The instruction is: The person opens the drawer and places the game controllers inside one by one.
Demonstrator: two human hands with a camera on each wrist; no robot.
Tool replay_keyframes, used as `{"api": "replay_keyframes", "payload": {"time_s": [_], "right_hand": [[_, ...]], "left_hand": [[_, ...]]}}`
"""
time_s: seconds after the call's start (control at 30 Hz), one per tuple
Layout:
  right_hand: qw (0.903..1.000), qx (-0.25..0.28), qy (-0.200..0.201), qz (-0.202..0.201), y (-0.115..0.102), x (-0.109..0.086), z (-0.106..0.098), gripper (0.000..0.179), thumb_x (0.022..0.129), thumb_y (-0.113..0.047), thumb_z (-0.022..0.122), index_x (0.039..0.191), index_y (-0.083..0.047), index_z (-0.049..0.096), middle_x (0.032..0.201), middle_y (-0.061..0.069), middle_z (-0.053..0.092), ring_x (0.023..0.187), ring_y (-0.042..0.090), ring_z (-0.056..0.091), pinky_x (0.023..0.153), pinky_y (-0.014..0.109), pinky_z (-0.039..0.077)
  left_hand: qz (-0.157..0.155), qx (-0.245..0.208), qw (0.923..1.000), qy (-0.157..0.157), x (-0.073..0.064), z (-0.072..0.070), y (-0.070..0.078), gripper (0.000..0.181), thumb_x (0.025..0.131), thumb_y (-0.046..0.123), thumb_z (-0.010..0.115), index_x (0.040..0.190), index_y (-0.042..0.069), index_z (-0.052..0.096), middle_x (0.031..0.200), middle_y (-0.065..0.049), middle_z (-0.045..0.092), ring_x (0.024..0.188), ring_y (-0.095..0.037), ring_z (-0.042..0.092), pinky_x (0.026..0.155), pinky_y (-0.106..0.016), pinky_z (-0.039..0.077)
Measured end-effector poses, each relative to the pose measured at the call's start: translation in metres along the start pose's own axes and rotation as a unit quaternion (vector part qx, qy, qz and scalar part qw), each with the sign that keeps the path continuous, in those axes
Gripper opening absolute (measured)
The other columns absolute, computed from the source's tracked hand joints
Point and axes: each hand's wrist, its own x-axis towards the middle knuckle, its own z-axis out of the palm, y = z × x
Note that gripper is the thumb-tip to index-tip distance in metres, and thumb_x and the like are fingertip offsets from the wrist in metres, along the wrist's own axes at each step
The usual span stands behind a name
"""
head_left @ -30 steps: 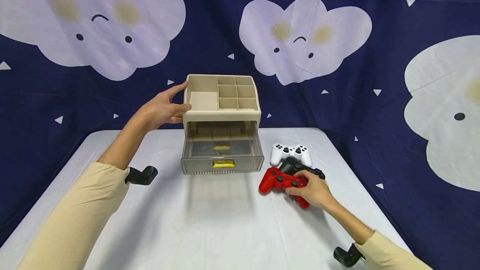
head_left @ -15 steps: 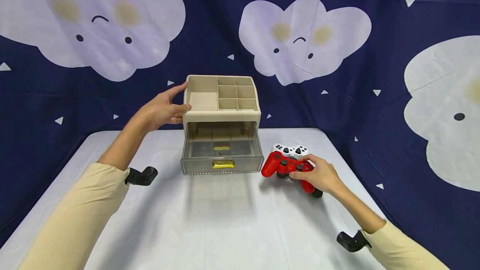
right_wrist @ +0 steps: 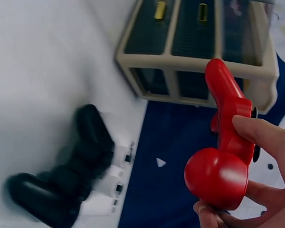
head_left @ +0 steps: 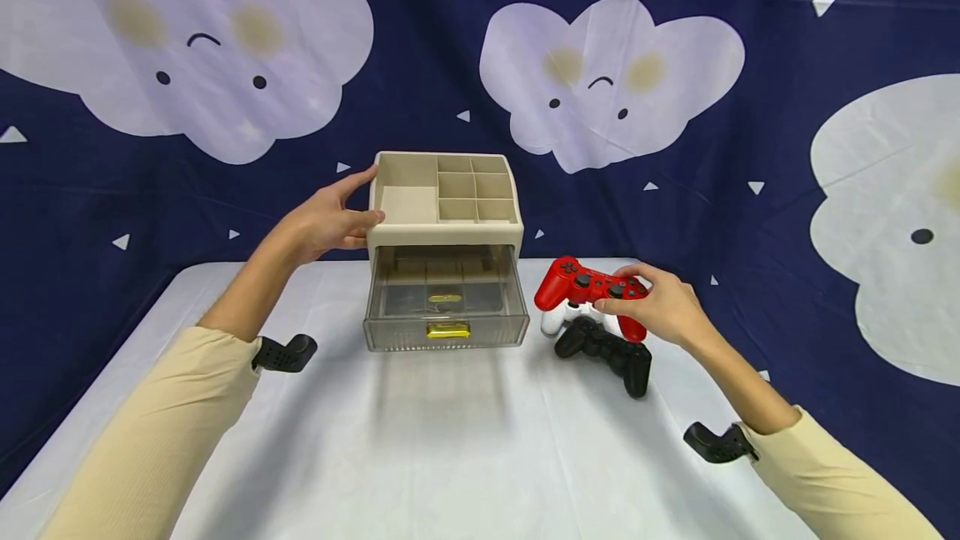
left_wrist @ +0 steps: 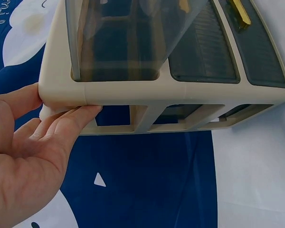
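Note:
A cream desktop drawer organizer (head_left: 446,233) stands at the back of the table, its clear top drawer (head_left: 447,332) pulled out. My left hand (head_left: 326,223) holds the organizer's upper left edge; the left wrist view shows the thumb at the top edge and the fingers (left_wrist: 69,121) along the side wall. My right hand (head_left: 660,307) pinches a red game controller (head_left: 588,286) by its right part, raised over the table to the right of the drawer. Below it lie a black controller (head_left: 607,352) and a white controller (head_left: 555,319), partly hidden by the red one.
The organizer's top has an undivided tray (head_left: 407,190) and several small compartments (head_left: 476,187). More drawers with gold handles sit below, as the right wrist view shows. A dark blue cloud-print curtain (head_left: 427,48) hangs behind the white-covered table (head_left: 465,457).
My right hand has lifted the red controller off the black one and moved it up and slightly right. The black controller has shifted toward me. The left hand stays on the organizer.

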Motion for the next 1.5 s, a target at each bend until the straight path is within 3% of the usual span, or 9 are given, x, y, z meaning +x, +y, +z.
{"api": "replay_keyframes", "payload": {"time_s": [0.2,0.87,1.1,1.5], "right_hand": [[0.9998,-0.003,0.006,-0.016,-0.013,0.003,-0.018,0.069,0.08,-0.057,0.081,0.131,-0.013,0.063,0.108,0.018,0.069,0.088,0.03,0.064,0.065,0.03,0.051],[0.9989,-0.003,0.006,-0.046,-0.068,0.006,-0.055,0.071,0.076,-0.065,0.08,0.13,-0.022,0.063,0.095,0.012,0.071,0.081,0.026,0.063,0.062,0.034,0.046],[0.9976,0.008,-0.001,-0.069,-0.095,0.007,-0.052,0.066,0.076,-0.062,0.082,0.129,-0.025,0.065,0.094,0.011,0.07,0.082,0.025,0.061,0.062,0.034,0.046],[0.9933,0.034,-0.03,-0.106,-0.136,0.013,-0.027,0.057,0.076,-0.055,0.085,0.122,-0.029,0.067,0.09,0.007,0.073,0.077,0.022,0.066,0.064,0.034,0.05]], "left_hand": [[0.003,0.004,1.0,-0.001,0.0,0.0,-0.001,0.085,0.105,0.014,0.058,0.164,0.038,0.002,0.16,-0.025,0.032,0.134,-0.04,0.053,0.11,-0.052,0.047],[0.006,0.005,1.0,0.002,0.001,0.0,-0.002,0.084,0.105,0.013,0.058,0.164,0.036,0.003,0.159,-0.023,0.033,0.132,-0.039,0.055,0.108,-0.051,0.049],[0.005,0.004,1.0,0.002,0.001,-0.001,-0.002,0.084,0.104,0.014,0.058,0.164,0.037,0.003,0.161,-0.022,0.031,0.133,-0.039,0.054,0.109,-0.051,0.048],[0.003,0.001,1.0,0.002,0.002,-0.002,-0.003,0.085,0.104,0.012,0.058,0.164,0.037,0.003,0.16,-0.022,0.031,0.131,-0.039,0.056,0.107,-0.05,0.05]]}}
